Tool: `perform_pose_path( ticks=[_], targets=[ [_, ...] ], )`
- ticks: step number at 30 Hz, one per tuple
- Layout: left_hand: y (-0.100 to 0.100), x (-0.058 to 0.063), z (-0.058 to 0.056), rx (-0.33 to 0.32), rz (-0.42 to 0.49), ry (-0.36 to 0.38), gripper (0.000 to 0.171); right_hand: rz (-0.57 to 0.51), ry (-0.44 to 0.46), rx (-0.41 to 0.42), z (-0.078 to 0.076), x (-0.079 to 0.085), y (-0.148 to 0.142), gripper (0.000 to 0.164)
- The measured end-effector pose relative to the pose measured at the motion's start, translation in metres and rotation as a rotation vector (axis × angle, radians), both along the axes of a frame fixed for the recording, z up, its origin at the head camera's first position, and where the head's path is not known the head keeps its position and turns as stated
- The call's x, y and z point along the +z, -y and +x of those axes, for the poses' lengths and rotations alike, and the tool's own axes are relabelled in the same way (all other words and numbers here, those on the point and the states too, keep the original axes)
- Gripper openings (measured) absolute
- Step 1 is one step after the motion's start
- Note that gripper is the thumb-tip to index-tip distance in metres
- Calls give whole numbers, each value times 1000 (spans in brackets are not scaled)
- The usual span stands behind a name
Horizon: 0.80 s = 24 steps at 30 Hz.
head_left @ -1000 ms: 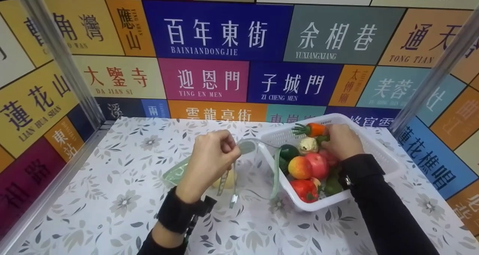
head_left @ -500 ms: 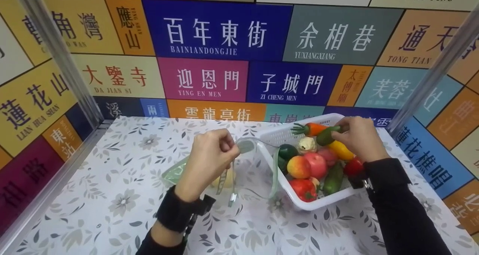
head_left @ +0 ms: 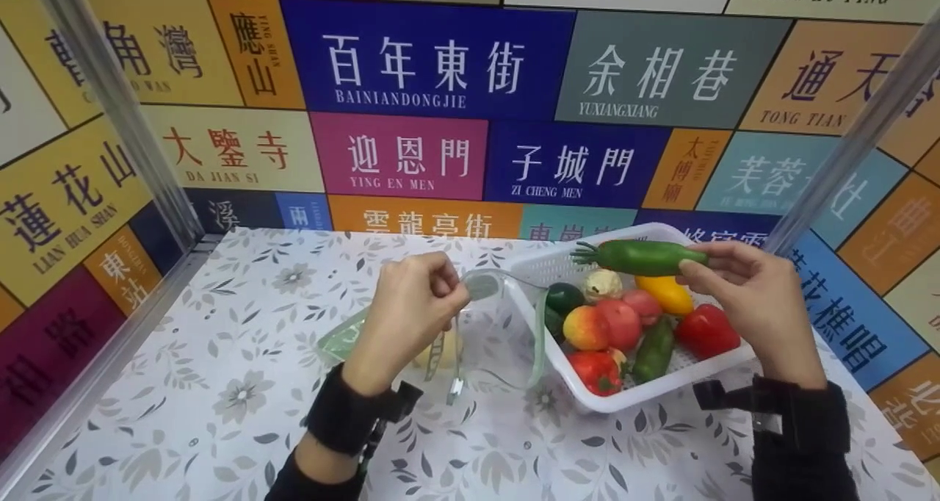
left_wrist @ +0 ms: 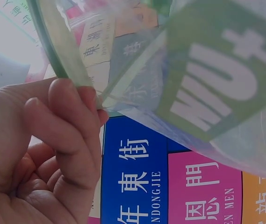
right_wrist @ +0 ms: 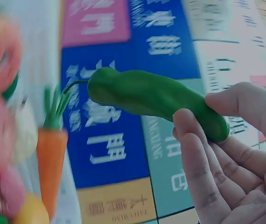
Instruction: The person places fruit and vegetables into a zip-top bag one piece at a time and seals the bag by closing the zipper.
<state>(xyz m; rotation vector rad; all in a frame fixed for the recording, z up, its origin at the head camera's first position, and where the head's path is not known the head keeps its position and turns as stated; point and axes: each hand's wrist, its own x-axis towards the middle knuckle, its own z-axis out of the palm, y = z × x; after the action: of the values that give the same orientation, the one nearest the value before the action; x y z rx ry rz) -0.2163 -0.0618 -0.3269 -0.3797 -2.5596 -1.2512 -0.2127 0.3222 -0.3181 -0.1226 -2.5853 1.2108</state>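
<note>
My left hand point(head_left: 415, 295) pinches the edge of a clear zip bag point(left_wrist: 217, 70) with green print and a green closure strip. The bag's mouth gapes to the right of that hand, and something pale yellow shows through its lower part. Over the far part of a white plastic basket point(head_left: 609, 404), my right hand point(head_left: 764, 295) holds a long green pepper point(head_left: 646, 257) between thumb and fingers. In the right wrist view the pepper's thin stem points away from the fingers. Behind it, an orange carrot point(right_wrist: 52, 158) with green leaves is mostly covered in the head view.
The basket also holds a yellow pepper-like piece point(head_left: 664, 294), a red bell pepper point(head_left: 709, 330), peach-like fruit point(head_left: 586, 328), a cucumber-like green piece point(head_left: 653, 350) and more produce. The floral tabletop point(head_left: 242, 398) ends at a wall of coloured signs. Clear posts point(head_left: 844, 141) stand at both sides.
My right hand has drawn a green pepper up from among the produce and moved to the right with it, uncovering the yellow and red pieces. My left hand stays in place.
</note>
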Motion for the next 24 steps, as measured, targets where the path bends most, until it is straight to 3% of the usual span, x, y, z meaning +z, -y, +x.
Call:
perform_pose_path(
  ticks=[5, 8, 11, 16, 24],
  targets=[
    [0, 0, 0, -2, 5, 1, 10, -247, -27, 76, 17, 3, 5, 50],
    [0, 1, 0, -3, 12, 0, 10, -374, -43, 168, 27, 5, 10, 45],
    [0, 1, 0, -8, 20, -4, 9, -435, -61, 275, 35, 7, 18, 38],
    [-1, 2, 1, -7, 21, 4, 10, -407, -42, 428, 37, 5, 42, 31],
    [-1, 2, 2, -13, 29, -4, 9, -278, 47, 507, 26, -11, 94, 30]
  ],
)
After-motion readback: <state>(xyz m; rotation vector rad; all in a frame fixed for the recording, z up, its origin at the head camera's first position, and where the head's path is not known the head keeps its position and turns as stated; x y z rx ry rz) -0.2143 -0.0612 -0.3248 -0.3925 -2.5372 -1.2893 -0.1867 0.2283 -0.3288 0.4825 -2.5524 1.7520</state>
